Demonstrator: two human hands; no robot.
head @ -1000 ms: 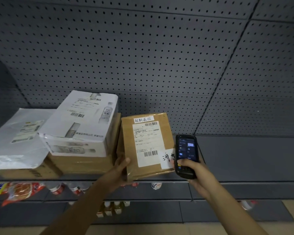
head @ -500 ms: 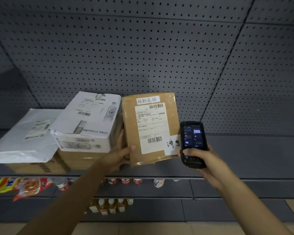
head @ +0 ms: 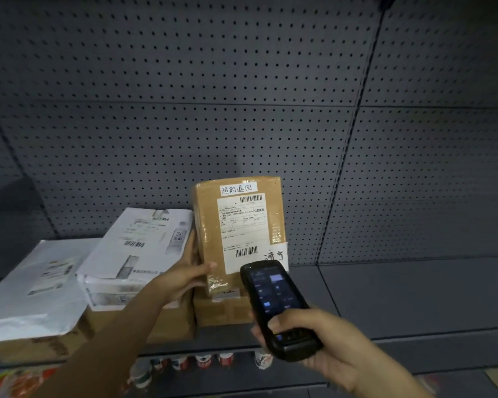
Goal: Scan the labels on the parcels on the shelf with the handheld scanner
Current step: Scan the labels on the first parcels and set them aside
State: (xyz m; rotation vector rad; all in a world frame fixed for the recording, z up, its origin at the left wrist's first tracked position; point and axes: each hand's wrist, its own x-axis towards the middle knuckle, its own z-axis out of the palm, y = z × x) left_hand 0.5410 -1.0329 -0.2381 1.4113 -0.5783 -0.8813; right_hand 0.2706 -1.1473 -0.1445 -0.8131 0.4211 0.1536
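From the left, I note a white mailer bag (head: 38,282) and a white carton (head: 138,254) stacked on brown boxes on the shelf (head: 414,300). My left hand (head: 181,278) clasps the left edge of the brown parcel (head: 236,237), thumb on its front, standing it upright on a lower box with its long axis vertical and label (head: 242,228) facing me. My right hand (head: 325,343) is wrapped around the handheld scanner (head: 276,305), whose head sits just below and right of the lower barcode (head: 246,251), so I judge a slight upward tilt suffices.
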